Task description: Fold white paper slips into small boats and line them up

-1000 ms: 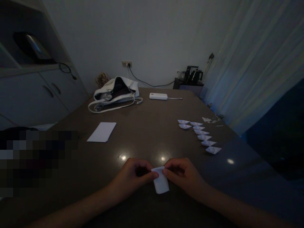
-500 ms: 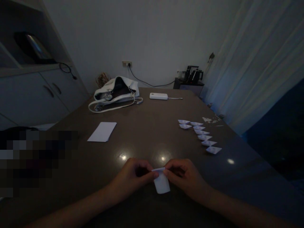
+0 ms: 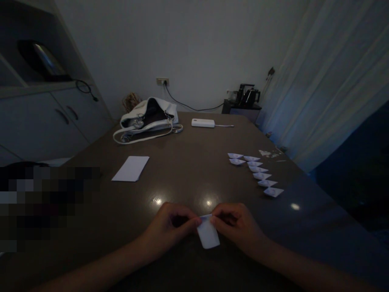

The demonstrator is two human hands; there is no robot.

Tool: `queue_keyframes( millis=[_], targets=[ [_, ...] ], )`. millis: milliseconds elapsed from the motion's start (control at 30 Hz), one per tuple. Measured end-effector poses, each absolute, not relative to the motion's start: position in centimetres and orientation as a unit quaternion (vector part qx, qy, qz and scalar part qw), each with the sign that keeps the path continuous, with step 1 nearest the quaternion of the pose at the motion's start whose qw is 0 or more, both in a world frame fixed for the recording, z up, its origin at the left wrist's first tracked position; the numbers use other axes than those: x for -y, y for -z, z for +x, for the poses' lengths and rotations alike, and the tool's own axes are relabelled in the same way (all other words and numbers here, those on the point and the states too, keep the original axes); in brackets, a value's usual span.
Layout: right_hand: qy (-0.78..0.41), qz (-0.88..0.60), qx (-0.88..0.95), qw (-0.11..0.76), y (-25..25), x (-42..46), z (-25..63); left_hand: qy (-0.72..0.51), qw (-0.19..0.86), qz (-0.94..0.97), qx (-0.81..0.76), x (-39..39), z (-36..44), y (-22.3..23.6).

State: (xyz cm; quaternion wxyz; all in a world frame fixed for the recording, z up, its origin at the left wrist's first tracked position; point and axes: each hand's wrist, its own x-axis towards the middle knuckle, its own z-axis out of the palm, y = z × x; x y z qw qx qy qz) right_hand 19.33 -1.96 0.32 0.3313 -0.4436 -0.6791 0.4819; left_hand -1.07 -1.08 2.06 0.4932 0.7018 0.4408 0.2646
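Note:
A small white piece of folded paper (image 3: 208, 235) is held above the near part of the table, its lower end hanging free. My left hand (image 3: 174, 223) pinches its upper left corner between thumb and fingers. At the upper right corner, my right hand (image 3: 235, 223) grips it the same way. Several small white folded paper boats (image 3: 261, 176) stand in a slanting row on the right, with a second short row beside the far end. To the left lies a stack of white paper sheets (image 3: 131, 168).
A white handbag (image 3: 148, 117) sits open at the far left of the brown table (image 3: 194, 162). Near the back edge lies a white power bank (image 3: 203, 123) with a short cable. Torn paper scraps (image 3: 269, 153) lie by the right edge. A black kettle (image 3: 251, 97) stands beyond the table.
The lower end of the folded paper has swung slightly right. My left thumb has slid to the paper's edge, showing more of its face; both hands keep their pinch.

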Motion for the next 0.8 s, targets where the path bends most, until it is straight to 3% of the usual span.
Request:
queue_keyframes(
  millis=[500,800],
  targets=[
    [-0.398,-0.448,0.720,0.350,-0.76,2.26,19.51,-0.314,0.536,0.645,-0.445,0.95,-0.99,-1.96],
    [-0.339,-0.443,0.752,0.350,-0.69,2.35,19.59,-0.324,0.481,0.694,-0.427,1.10,-1.28,-2.00]
  ],
)
